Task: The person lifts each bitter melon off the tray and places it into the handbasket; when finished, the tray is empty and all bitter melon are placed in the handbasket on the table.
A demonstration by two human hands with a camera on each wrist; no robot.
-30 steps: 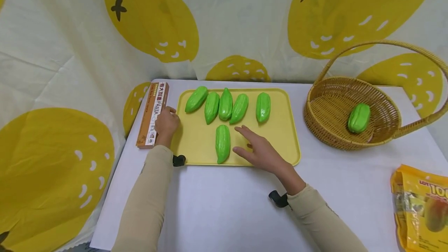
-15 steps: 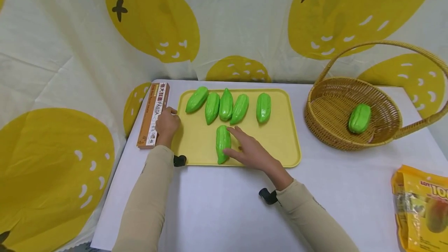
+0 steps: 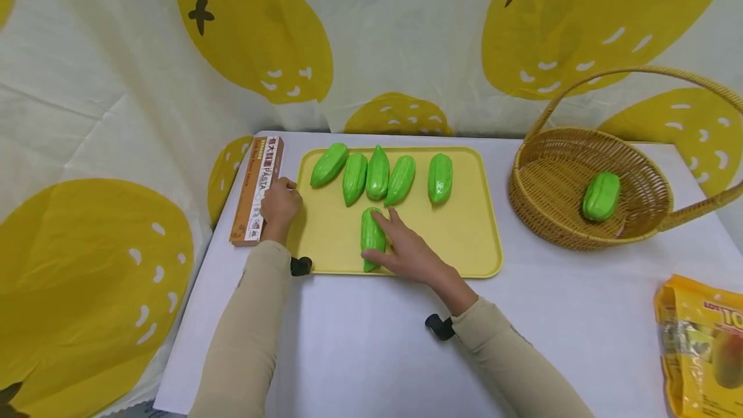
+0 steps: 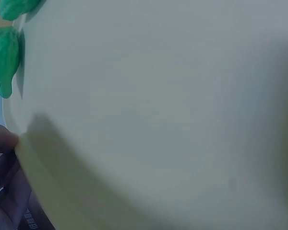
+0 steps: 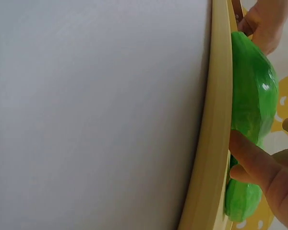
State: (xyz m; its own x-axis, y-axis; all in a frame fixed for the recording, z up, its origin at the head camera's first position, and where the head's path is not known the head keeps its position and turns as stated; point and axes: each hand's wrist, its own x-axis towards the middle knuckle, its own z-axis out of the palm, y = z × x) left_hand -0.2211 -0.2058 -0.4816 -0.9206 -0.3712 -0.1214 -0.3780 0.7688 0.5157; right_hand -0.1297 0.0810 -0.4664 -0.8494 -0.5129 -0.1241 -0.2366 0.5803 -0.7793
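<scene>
In the head view my left hand (image 3: 281, 202) holds the left rim of a yellow tray (image 3: 464, 237). The left wrist view shows a thumb or finger pressed on that tray rim (image 4: 43, 191), with the others underneath. My right hand (image 3: 409, 250) reaches over the nearest green ridged fruit (image 3: 371, 237), which looks like a toy star fruit, thumb at its front end and fingers above it. In the right wrist view, a digit lies against or close beside this green fruit (image 5: 252, 91); a firm grip does not show. Several similar fruits (image 3: 377, 174) lie along the tray's back.
A PASTA box (image 3: 255, 192) lies by the tray's left side. At the right stands a wicker basket (image 3: 525, 205) with a tall handle and one green fruit (image 3: 601, 196) inside. A yellow bag (image 3: 705, 347) is at the front right. Patterned cloth (image 3: 400, 31) hangs behind the table.
My right hand has moved left, from beside the nearest green fruit to over it. The left hand stays on the tray rim, and the fruits have not moved.
</scene>
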